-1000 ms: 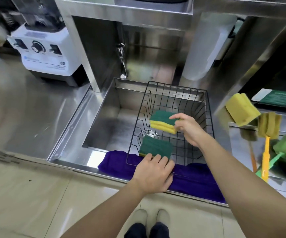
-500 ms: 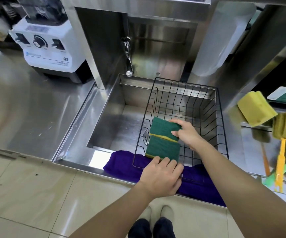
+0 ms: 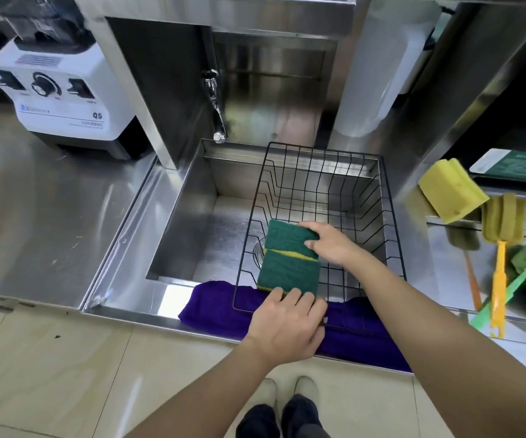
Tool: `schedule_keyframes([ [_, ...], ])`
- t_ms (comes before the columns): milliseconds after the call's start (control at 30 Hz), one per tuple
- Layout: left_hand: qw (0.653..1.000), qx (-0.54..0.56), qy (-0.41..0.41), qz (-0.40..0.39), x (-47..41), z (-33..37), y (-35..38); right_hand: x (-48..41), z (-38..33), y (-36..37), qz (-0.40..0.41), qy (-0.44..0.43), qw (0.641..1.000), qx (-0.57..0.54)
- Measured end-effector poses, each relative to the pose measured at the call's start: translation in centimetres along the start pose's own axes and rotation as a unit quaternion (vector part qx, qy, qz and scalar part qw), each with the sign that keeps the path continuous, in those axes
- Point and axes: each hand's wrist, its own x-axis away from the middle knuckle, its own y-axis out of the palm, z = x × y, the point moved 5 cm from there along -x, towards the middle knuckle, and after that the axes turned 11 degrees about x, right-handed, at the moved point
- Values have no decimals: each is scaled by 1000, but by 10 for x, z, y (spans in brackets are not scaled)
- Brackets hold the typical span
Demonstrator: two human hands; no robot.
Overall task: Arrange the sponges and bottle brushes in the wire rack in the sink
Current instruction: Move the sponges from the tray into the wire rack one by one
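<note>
While both hands work at the rack, the state is:
Left hand (image 3: pixel 287 324): at the rack's near edge, fingertips on the near sponge (image 3: pixel 287 273); grip loose, pressing, not clenched.
Right hand (image 3: pixel 331 246): pinching the far sponge (image 3: pixel 290 237).
Sponges: touching edge to edge, lower centre, inside the rack (image 3: pixel 391 235) over the sink (image 3: pixel 179 235).
Waiting: yellow sponge (image 3: pixel 450 194) and brushes (image 3: pixel 499 279), right edge, on the tabletop.
Risk: I judge the tilted sponges could topple flat if released unevenly.

sponges (image 3: pixel 288 273) green over yellow | rack (image 3: pixel 321 172) black | cloth (image 3: pixel 220 308) purple
</note>
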Motion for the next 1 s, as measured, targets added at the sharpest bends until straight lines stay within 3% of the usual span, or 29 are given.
schedule_keyframes([
  [133,1000,-18,9,-15,-2,4,1,10,-1,-1,75,-3,994,76],
  [333,998,-33,26,-47,-26,45,16,33,13,-42,134,-30,991,13],
  [467,996,-37,42,-73,-47,76,26,51,38,-84,224,-15,974,-25],
  [567,995,-35,42,-79,-56,89,32,62,63,-113,315,25,948,-24],
  [733,997,-14,19,-77,-60,91,38,80,123,-155,465,167,867,-64],
  [867,998,-5,15,-67,-59,91,39,75,167,-163,380,260,871,-171],
  [1000,998,-8,10,-59,-59,92,39,67,180,-152,285,261,874,-296],
])
